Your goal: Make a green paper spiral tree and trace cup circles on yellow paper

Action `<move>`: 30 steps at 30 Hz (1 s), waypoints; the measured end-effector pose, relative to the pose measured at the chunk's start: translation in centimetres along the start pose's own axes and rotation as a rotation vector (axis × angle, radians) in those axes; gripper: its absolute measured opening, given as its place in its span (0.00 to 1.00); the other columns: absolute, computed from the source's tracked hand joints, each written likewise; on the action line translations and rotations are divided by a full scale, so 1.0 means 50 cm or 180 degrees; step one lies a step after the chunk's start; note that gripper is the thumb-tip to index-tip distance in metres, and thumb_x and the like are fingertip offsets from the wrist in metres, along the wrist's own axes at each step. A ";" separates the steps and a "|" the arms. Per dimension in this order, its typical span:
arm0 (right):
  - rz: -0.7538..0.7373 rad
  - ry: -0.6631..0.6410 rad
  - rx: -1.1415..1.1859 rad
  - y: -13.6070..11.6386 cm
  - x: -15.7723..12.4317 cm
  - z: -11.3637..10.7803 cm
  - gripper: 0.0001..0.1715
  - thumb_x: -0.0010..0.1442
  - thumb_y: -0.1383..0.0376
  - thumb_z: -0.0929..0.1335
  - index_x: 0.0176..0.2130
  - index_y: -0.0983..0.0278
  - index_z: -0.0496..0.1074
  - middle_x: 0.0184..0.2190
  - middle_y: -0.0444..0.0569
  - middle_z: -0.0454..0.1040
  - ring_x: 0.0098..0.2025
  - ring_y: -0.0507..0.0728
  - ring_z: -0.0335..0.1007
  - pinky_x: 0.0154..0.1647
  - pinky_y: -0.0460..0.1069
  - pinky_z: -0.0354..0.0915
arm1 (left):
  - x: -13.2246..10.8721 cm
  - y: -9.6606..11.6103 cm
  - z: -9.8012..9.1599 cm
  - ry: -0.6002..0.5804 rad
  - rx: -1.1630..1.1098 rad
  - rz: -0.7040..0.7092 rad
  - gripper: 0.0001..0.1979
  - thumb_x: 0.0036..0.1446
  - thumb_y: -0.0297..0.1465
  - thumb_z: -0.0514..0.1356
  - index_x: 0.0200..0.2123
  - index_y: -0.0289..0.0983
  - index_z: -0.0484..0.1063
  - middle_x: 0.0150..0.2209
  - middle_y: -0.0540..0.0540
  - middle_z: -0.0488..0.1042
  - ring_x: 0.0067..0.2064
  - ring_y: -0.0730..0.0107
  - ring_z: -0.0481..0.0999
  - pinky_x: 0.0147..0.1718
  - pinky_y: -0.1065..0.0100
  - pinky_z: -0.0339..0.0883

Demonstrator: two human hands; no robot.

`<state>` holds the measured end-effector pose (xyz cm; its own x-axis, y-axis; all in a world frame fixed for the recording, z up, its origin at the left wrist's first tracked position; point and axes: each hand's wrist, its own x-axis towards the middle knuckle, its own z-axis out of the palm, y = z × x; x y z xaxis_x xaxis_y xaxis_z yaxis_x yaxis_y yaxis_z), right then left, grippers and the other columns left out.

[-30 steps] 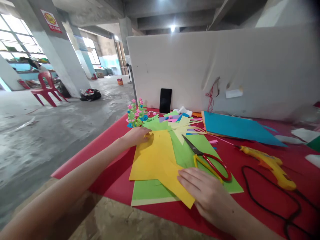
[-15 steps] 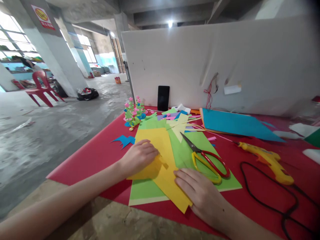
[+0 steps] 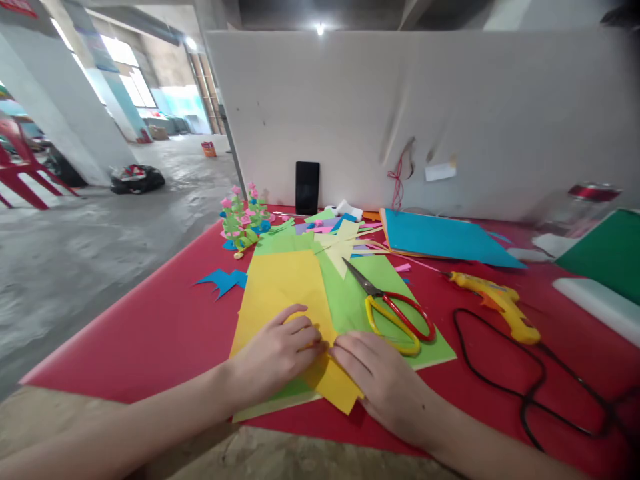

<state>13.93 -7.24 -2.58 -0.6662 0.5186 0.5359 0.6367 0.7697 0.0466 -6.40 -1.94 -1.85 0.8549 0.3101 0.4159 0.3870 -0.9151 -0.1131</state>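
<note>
A sheet of yellow paper (image 3: 283,280) lies on green paper (image 3: 357,293), with a narrower yellow flap slanting to the front right. My left hand (image 3: 280,350) is closed, its fingertips pinching the yellow paper near the sheet's lower middle. Beside it, my right hand (image 3: 385,377) is closed too, fingers pressed together at the flap's right edge. The two sets of fingertips almost meet, and they hide the exact spot they grip. Just beyond my right hand lie scissors (image 3: 383,297) with one red and one yellow handle, blades slightly apart.
A yellow glue gun (image 3: 500,303) with a black cord rests at right on the red table cover (image 3: 165,320). Blue sheets (image 3: 450,240), paper scraps (image 3: 345,243), blue cutouts (image 3: 223,281), small paper flower plants (image 3: 245,217) and a phone (image 3: 307,188) stand or lie farther back.
My left hand has come down and toward my right hand, so their fingertips now sit close together on the yellow paper. The view has swung to the right.
</note>
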 end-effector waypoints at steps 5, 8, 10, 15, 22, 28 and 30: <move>0.0094 0.0051 0.0310 0.001 -0.002 -0.004 0.15 0.56 0.78 0.56 0.38 0.72 0.68 0.34 0.53 0.70 0.39 0.56 0.64 0.42 0.52 0.65 | -0.003 0.012 -0.011 0.0057 -0.0562 -0.0079 0.15 0.57 0.40 0.53 0.42 0.37 0.68 0.33 0.47 0.73 0.39 0.67 0.69 0.55 0.54 0.50; 0.0334 0.0198 0.0704 0.005 0.002 -0.018 0.16 0.53 0.79 0.58 0.40 0.70 0.67 0.35 0.52 0.70 0.40 0.56 0.64 0.43 0.51 0.64 | -0.013 0.011 -0.018 0.0044 -0.0628 -0.0087 0.21 0.54 0.44 0.54 0.46 0.36 0.66 0.37 0.46 0.73 0.42 0.64 0.69 0.58 0.52 0.43; 0.0555 0.0347 0.0973 0.011 0.006 -0.030 0.17 0.51 0.79 0.60 0.40 0.69 0.67 0.36 0.50 0.70 0.40 0.54 0.63 0.44 0.50 0.64 | -0.019 0.006 -0.021 0.0124 -0.0452 -0.0150 0.14 0.57 0.35 0.54 0.46 0.37 0.66 0.38 0.48 0.73 0.42 0.67 0.69 0.58 0.55 0.41; 0.0925 0.0640 0.1127 0.036 0.020 -0.057 0.14 0.51 0.78 0.63 0.37 0.65 0.67 0.34 0.47 0.70 0.39 0.52 0.64 0.44 0.48 0.63 | -0.028 -0.017 -0.026 0.0386 -0.0099 -0.0315 0.12 0.59 0.25 0.48 0.42 0.39 0.68 0.36 0.51 0.74 0.39 0.72 0.70 0.56 0.58 0.48; 0.0890 -0.0296 -0.0402 0.021 0.046 -0.068 0.12 0.48 0.80 0.62 0.32 0.68 0.69 0.30 0.50 0.71 0.41 0.58 0.62 0.46 0.55 0.60 | -0.033 -0.018 -0.037 0.0179 0.0584 -0.0276 0.13 0.59 0.24 0.45 0.40 0.36 0.68 0.34 0.47 0.73 0.34 0.66 0.71 0.35 0.62 0.65; 0.0361 -0.0418 -0.1143 -0.030 0.067 -0.035 0.11 0.53 0.76 0.61 0.35 0.72 0.70 0.30 0.53 0.69 0.40 0.59 0.62 0.50 0.58 0.55 | -0.032 -0.015 -0.041 0.0268 0.0767 -0.0210 0.13 0.59 0.24 0.44 0.39 0.34 0.67 0.34 0.45 0.74 0.33 0.65 0.72 0.26 0.65 0.65; 0.0258 -0.0546 -0.1135 -0.038 0.074 -0.026 0.10 0.52 0.75 0.61 0.33 0.72 0.69 0.27 0.52 0.67 0.34 0.58 0.62 0.45 0.57 0.58 | -0.031 -0.012 -0.045 0.0365 0.0832 -0.0096 0.15 0.58 0.22 0.42 0.39 0.34 0.67 0.33 0.45 0.74 0.33 0.65 0.72 0.27 0.65 0.66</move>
<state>10.76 -7.27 0.43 -0.6443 0.6501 0.4029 0.7645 0.5621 0.3156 -8.76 -2.44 -0.38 0.8028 0.2914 0.5202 0.5003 -0.8038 -0.3218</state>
